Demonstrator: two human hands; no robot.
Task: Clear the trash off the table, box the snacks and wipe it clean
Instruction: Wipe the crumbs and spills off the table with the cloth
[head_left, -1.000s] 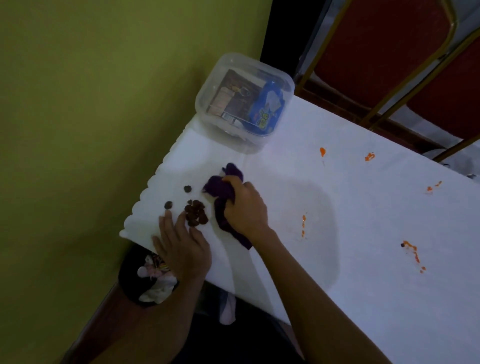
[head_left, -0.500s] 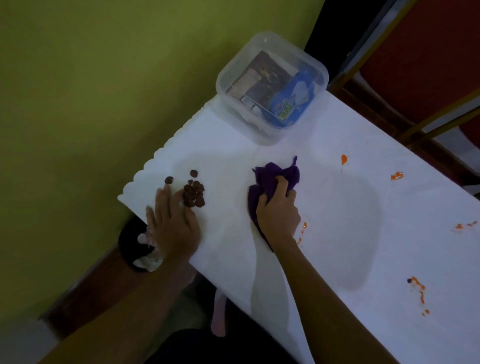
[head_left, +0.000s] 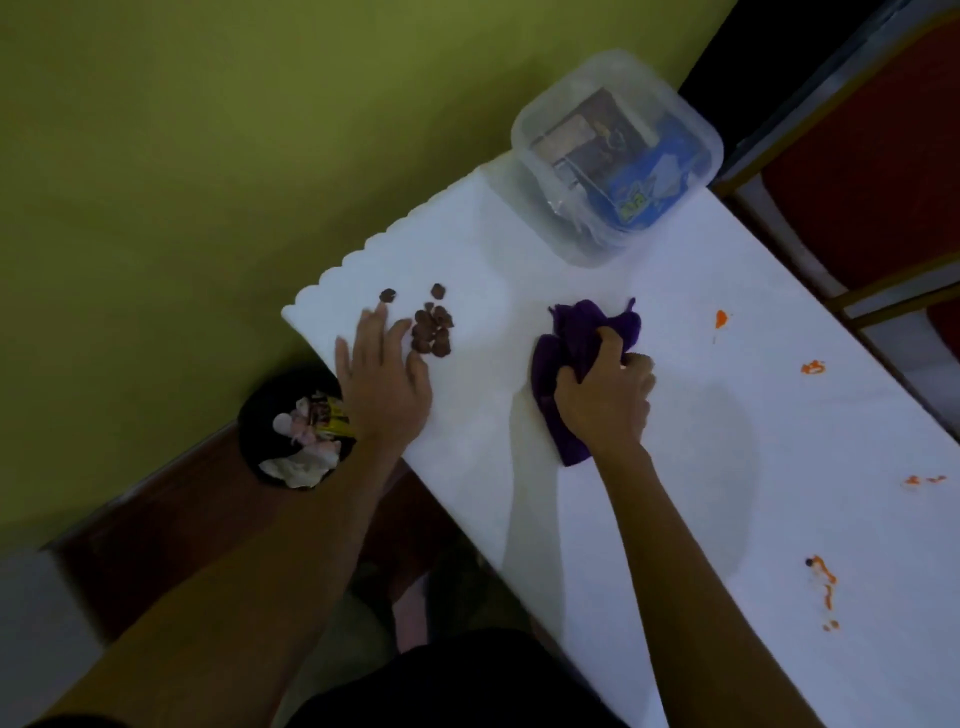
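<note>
From the head camera, looking down at a white tabletop (head_left: 597, 519) set against a green wall. The right hand (head_left: 605, 397) is closed around a bunched purple cloth (head_left: 582, 332), pressing it onto the surface near the middle. The left hand (head_left: 384, 374) lies flat with fingers spread at the tabletop's near-left corner, fingertips just beside a small heap of dark brown crumbs (head_left: 432, 330), with two stray bits (head_left: 387, 295) a little further out.

At the far end, a clear plastic container (head_left: 618, 156) holds snack packets, one blue and one dark, so the boxing looks done; whether a lid is on, I cannot tell. Below the corner, on the floor, a black bin (head_left: 291, 426) already holds crumpled paper and a wrapper, so most trash seems cleared.

What is left, by my reading: the brown crumbs still need sweeping off into the bin, and the orange smears (head_left: 813, 367) scattered along the right side of the tabletop remain unwiped.
</note>
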